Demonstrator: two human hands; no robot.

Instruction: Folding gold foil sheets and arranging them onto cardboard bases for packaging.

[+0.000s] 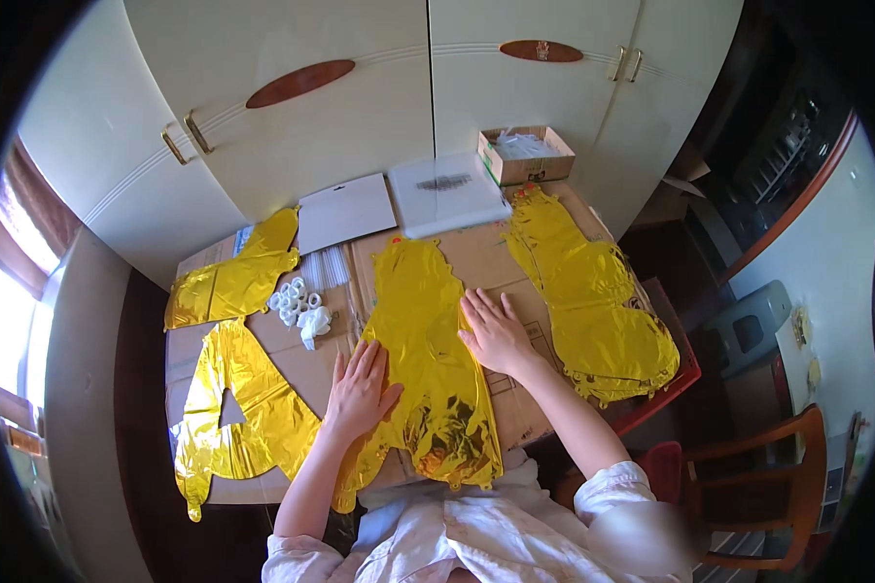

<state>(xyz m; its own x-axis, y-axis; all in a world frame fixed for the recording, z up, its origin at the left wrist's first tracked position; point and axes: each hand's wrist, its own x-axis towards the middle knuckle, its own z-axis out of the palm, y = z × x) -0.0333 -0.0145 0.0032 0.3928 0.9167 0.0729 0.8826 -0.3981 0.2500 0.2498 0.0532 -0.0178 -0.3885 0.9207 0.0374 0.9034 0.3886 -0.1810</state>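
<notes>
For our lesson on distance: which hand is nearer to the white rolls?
Left. The left hand lies below and right of the white rolls, at the middle foil; the right hand is farther off, across that foil.

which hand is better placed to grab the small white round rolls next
Likely the left hand: it lies at the left edge of the middle shiny gold foil piece, nearer the rolls; the right hand is at the opposite edge.

Right of the middle gold sheet [416,301], bare cardboard [486,267] leaves a passage — crossed by the right hand [498,340]; left of the sheet, white rolls [297,299] block the way.
</notes>
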